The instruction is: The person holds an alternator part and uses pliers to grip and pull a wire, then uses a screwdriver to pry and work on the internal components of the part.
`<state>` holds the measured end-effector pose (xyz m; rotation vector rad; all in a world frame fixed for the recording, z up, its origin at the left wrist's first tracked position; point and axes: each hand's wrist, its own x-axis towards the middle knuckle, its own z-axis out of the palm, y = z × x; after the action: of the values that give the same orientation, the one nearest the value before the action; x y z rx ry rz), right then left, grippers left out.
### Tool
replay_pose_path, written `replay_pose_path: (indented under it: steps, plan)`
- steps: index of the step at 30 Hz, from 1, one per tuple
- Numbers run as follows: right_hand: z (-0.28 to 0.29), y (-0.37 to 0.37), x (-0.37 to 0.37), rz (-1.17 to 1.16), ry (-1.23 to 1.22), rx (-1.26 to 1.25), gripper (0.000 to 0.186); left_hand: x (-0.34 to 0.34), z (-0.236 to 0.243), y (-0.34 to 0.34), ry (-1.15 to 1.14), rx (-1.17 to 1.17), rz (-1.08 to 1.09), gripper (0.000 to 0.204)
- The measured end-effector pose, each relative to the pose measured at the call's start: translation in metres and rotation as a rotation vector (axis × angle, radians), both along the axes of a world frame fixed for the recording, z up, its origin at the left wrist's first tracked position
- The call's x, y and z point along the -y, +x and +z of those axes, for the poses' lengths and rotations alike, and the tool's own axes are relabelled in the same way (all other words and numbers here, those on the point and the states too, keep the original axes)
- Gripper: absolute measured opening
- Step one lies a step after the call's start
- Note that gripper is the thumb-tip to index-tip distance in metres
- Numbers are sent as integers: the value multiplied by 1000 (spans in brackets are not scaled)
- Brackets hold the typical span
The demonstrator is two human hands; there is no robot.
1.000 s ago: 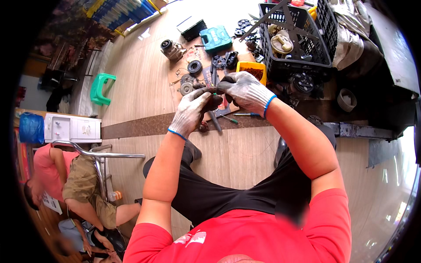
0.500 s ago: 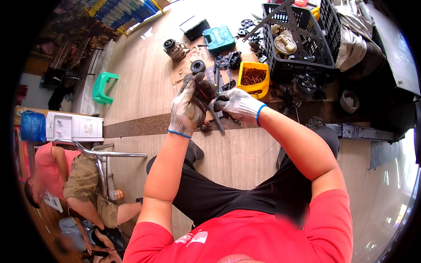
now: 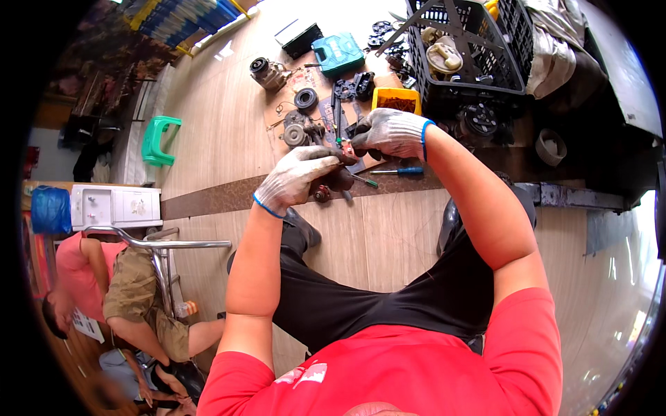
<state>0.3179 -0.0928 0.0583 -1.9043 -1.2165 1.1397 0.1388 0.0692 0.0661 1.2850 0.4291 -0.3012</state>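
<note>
My left hand, in a white work glove with dark fingers, is closed, its fingertips turned toward the right hand. My right hand, gloved alike, pinches a small red part between the two hands. Whatever lies in the left fingers is hidden by the glove. Just beyond the left hand sits a round grey metal pulley part. On the floor below the right hand lies a screwdriver with a blue handle. A thin green-tipped tool shows beside the left fingers.
A yellow container of rusty-brown small pieces stands beyond my right hand. Past it are a black crate, a teal case, a black ring and a compressor-like part. A green stool and a seated person are at left.
My left hand has turned over and come down from its raised, palm-up pose. My right hand has moved forward. The pulley part and blue-handled screwdriver have come into sight.
</note>
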Motion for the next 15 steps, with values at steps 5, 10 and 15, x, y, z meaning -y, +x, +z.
replay_pose_path:
  steps: [5,10,15]
  plan:
    - [-20,-1,0,7,269,-53,25,-1,-14,5,591,71,-143,33]
    - [-27,-28,-6,-96,358,-352,22,-7,-44,9,284,62,368,34]
    - [-21,-51,-8,-220,323,-512,23,4,-40,22,-89,215,665,24]
